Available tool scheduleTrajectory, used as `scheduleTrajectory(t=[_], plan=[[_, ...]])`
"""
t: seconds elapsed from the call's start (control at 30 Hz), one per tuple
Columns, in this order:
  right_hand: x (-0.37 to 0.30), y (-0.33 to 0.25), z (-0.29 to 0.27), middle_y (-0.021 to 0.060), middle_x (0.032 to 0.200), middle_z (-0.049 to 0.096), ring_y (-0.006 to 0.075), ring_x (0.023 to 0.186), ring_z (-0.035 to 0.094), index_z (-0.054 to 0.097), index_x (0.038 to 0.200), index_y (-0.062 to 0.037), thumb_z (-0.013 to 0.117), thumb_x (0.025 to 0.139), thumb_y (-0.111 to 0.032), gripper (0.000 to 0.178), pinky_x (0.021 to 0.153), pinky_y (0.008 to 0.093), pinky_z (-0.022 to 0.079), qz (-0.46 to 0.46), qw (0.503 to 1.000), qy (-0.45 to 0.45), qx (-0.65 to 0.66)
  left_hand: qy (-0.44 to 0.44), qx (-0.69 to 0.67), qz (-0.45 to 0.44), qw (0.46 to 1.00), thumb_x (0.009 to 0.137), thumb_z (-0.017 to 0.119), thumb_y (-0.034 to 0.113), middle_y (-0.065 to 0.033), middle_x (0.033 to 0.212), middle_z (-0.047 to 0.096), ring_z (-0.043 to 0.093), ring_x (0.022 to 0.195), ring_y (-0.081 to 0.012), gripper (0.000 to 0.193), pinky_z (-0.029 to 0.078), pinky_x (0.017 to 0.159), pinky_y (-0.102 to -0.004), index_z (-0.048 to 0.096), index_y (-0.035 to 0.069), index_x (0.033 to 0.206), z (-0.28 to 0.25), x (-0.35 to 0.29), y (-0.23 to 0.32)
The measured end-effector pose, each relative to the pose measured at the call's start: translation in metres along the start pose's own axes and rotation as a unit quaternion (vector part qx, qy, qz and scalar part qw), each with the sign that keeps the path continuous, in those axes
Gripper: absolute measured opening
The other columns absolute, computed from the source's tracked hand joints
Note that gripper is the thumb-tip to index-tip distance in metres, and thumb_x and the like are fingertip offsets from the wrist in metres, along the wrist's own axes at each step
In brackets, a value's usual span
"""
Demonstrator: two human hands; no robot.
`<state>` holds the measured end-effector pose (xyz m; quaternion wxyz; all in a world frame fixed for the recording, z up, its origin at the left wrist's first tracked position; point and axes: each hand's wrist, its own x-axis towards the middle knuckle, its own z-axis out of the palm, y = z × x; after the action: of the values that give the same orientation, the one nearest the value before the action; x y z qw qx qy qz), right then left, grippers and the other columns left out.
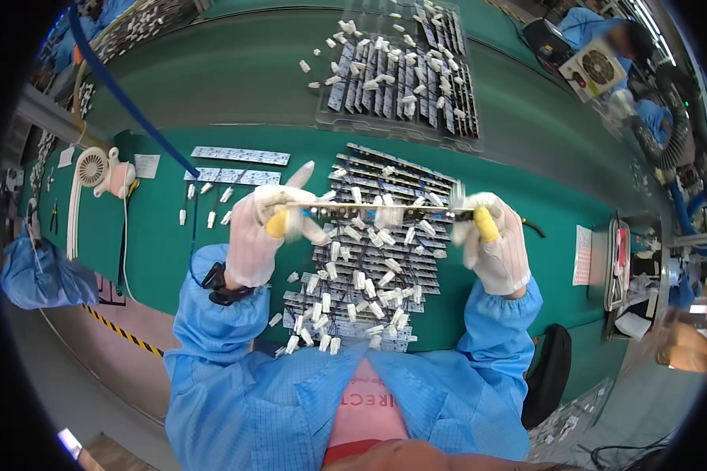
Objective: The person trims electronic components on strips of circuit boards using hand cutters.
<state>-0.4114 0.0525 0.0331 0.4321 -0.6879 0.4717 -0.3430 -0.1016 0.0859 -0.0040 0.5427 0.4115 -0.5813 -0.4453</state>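
Observation:
Between my hands a long narrow circuit board strip (361,206) is held up level, seen almost edge-on, with white connectors partly blurred along it. My left hand (261,228), in a white glove with a yellow fingertip cover, is closed on the strip's left end. At the other end, my right hand (496,243), gloved the same way, grips the strip between thumb and fingers. Below it lies a stack of similar circuit boards (432,267), overlapping in rows, with many white connectors on short dark wires. Two more boards (247,177) lie flat to the left on the green mat (157,259).
A clear plastic tray (334,123) full of boards stands at the back. A small white fan (94,168) and pliers (53,217) are at the left. On the right are a dark-handled tool (534,228), a pink-dotted sheet (582,255) and a metal-rimmed tray (611,267). A blue tube (133,110) crosses the upper left.

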Motion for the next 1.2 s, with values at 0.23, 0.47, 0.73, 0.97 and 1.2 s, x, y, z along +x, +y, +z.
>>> scheduleTrajectory(t=[0.23, 0.47, 0.73, 0.97, 1.2], plan=[[-0.017, -0.020, 0.007, 0.0084, 0.061, 0.060, 0.0088, 0.039, 0.049, 0.056, 0.092, 0.0004, 0.062, 0.089, -0.040, 0.041, 0.038, 0.0197, 0.037, 0.062, 0.974, -0.033, 0.217, 0.083, 0.132, -0.042, 0.987, 0.096, 0.052, 0.026, -0.0075, 0.088, 0.068, 0.061, 0.075, -0.0108, 0.032, 0.046, 0.067, -0.0243, 0.064, -0.001, 0.108, -0.006, 0.001, -0.024], [-0.005, 0.004, 0.007, 0.0081, 0.063, 0.061, 0.0091, 0.041, 0.050, 0.055, 0.098, -0.0024, 0.061, 0.088, -0.039, 0.038, 0.038, 0.0188, 0.036, 0.003, 0.968, -0.060, 0.244, 0.107, 0.049, -0.081, 0.990, 0.098, 0.047, 0.026, -0.0135, 0.100, 0.067, 0.064, 0.092, -0.0166, 0.038, 0.047, 0.087, -0.0284, 0.057, -0.008, 0.114, 0.005, 0.005, 0.006], [-0.001, 0.019, 0.008, 0.0099, 0.059, 0.059, 0.0112, 0.035, 0.047, 0.053, 0.103, -0.0047, 0.055, 0.093, -0.038, 0.036, 0.034, 0.0207, 0.035, 0.137, 0.924, -0.017, 0.355, 0.046, 0.124, 0.016, 0.991, 0.097, 0.038, 0.048, -0.0113, 0.064, 0.066, 0.065, 0.088, -0.0209, 0.057, 0.038, 0.100, -0.0399, 0.064, -0.003, 0.098, -0.001, 0.000, 0.000], [0.010, -0.006, 0.017, 0.0077, 0.097, 0.059, 0.0052, 0.059, 0.045, 0.046, 0.123, -0.0028, 0.070, 0.078, -0.013, 0.052, 0.051, 0.0184, 0.036, 0.118, 0.940, -0.073, 0.311, 0.028, -0.188, -0.104, 0.976, 0.101, 0.037, 0.033, -0.0140, 0.091, 0.065, 0.061, 0.090, -0.0188, 0.041, 0.043, 0.088, -0.0322, 0.052, 0.000, 0.119, -0.004, 0.006, 0.010], [0.080, 0.067, 0.003, 0.0083, 0.099, 0.063, 0.0227, 0.078, 0.058, 0.063, 0.104, -0.0086, 0.068, 0.077, -0.008, 0.027, 0.072, 0.0323, 0.048, -0.123, 0.951, 0.037, -0.281, 0.211, 0.326, -0.025, 0.921, 0.085, 0.047, 0.012, -0.0137, 0.091, 0.062, 0.060, 0.081, -0.0230, 0.020, 0.045, 0.075, -0.0316, 0.061, 0.002, 0.095, -0.133, 0.057, -0.009]])
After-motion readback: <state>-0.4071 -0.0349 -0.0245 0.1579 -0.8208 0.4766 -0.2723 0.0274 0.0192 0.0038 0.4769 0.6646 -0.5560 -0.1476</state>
